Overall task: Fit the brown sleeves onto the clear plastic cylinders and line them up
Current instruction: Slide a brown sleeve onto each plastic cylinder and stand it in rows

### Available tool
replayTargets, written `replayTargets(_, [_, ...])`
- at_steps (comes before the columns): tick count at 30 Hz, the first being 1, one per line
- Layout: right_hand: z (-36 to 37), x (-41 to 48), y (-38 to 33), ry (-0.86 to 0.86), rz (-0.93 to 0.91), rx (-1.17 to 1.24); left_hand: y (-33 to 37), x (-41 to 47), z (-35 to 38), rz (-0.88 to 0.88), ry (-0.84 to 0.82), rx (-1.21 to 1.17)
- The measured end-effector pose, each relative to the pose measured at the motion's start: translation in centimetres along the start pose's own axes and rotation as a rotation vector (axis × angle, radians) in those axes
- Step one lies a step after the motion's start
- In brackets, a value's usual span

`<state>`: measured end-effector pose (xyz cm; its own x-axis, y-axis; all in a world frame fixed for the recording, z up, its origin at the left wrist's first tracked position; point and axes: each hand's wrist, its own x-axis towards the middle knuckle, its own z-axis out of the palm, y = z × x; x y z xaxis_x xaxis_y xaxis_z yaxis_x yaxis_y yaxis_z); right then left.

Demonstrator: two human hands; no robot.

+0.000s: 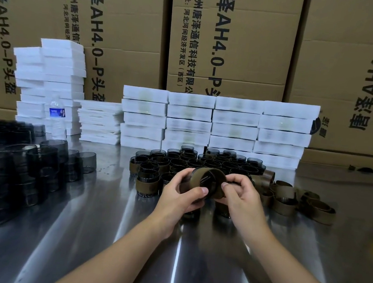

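Bare steel table [98, 235] lies open at 6 o'clock. Left hand [180, 196] and right hand [242, 197] both grip one brown sleeve [202, 178]. Sleeved cylinders [149, 180] crowd 12 o'clock, loose sleeves [288, 200] 2, unsleeved cylinders [22, 168] the 9 o'clock edge.

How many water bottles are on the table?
1. The water bottle stands at the far left, in front of the tall white foam stack. Others could be hidden behind stacks.
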<state>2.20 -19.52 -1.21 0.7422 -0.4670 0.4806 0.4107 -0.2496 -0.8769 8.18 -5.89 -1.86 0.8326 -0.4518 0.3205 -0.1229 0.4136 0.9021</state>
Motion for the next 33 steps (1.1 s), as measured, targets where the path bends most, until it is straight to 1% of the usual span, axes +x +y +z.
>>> replayTargets(8, [0.1,0.4,0.2,-0.015,0.124,0.126,0.1,0.2,-0.3,0.011,0.016,0.021])
replayTargets(11, [-0.4,0.5,0.1,-0.044,0.168,0.143,0.0,0.2,-0.3,-0.021,0.008,0.007])
replayTargets(14, [-1.0,0.7,-0.2,-0.09,0.216,0.172,0.0,0.1,-0.1,-0.095,-0.071,-0.088])
replayTargets(17, [-1.0,0.5,-0.3,-0.137,0.278,0.118,0.3,-0.1,0.1,-0.153,-0.173,-0.144])
replayTargets(20, [-0.7,0.2,-0.4,-0.225,0.392,0.084,0.3,-0.1,-0.1,-0.171,-0.182,-0.168])
replayTargets(23, [-0.5,-0.1,-0.7,-0.294,0.449,0.181,0.4,0.0,-0.3,-0.16,-0.168,-0.167])
replayTargets(27, [0.0,-0.2,-0.9,-0.206,0.437,0.18,0.4,0.2,-0.2,-0.179,-0.153,-0.158])
replayTargets(33, [0.9,-0.5,-1.0,-0.102,0.485,0.289,0.4,0.5,-0.2,-0.189,-0.138,-0.166])
